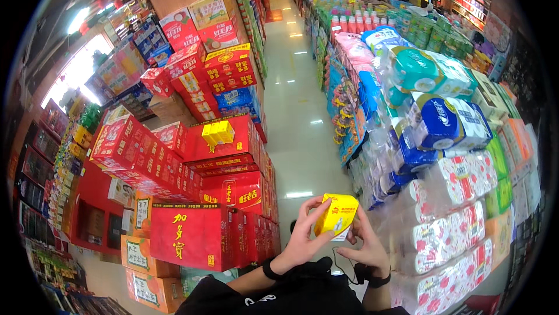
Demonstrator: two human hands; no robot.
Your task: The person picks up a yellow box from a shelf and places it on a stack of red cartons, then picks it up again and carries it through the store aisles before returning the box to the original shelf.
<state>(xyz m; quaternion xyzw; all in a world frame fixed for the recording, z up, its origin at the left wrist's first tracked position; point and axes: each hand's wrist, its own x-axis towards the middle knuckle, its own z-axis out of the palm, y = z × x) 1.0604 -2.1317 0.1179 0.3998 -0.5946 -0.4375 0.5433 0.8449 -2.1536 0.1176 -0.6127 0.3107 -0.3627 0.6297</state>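
Box (pixel 339 213), small and yellow, is up in front of the torso over the aisle floor (pixel 296 169): left hand (pixel 307 227) pinches its left side, thumb across the front, while right hand (pixel 370 246) is loosely spread at the right edge, thumb clear; can't tell if those fingertips bear on it. Probably light, stiff thin card, slightly slick, dents if squeezed. Best grip: side edges at mid-height, gentle pinch.

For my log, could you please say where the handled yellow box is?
In the head view, the yellow box is below and right of centre, in the left hand, with the right hand beside it.
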